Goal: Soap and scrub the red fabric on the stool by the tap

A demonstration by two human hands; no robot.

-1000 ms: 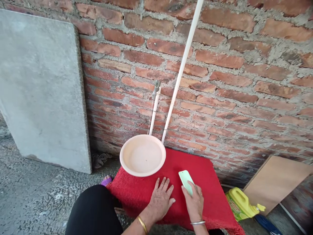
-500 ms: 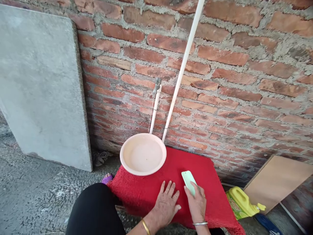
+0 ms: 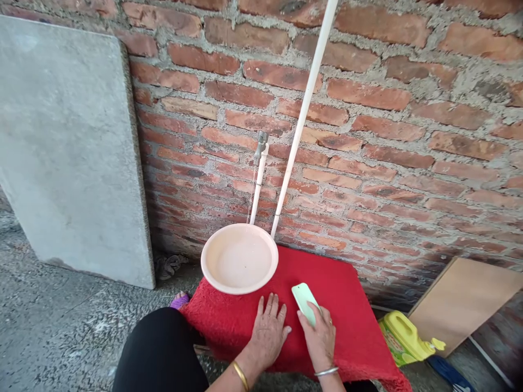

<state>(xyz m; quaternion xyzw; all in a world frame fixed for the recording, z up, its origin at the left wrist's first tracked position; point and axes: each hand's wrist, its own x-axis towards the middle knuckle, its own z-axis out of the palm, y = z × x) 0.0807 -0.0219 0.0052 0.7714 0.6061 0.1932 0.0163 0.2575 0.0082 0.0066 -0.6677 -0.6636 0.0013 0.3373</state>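
Note:
My right hand (image 3: 321,336) grips a pale green scrubbing brush (image 3: 304,296), oblong with a small hole at its far end. Its underside is against the red cloth (image 3: 327,272), so any bristles are hidden. Left of it, my left hand (image 3: 267,332) lies flat on the same cloth with fingers spread. The cloth covers a low table or bench and hangs over its edges. A pale pink basin (image 3: 241,288) rests on the cloth's far left corner, with what looks like water inside.
Behind the basin, a grey tap (image 3: 260,147) tops a short white pipe; a longer white pipe (image 3: 302,114) leans along the brick wall. A concrete slab (image 3: 77,152) stands left. A yellow jug (image 3: 404,337), a tan board (image 3: 466,299) and a blue shoe (image 3: 449,373) are right.
My right hand has moved slightly left with the brush across the cloth. My left hand has shifted a little left and farther from me, still flat.

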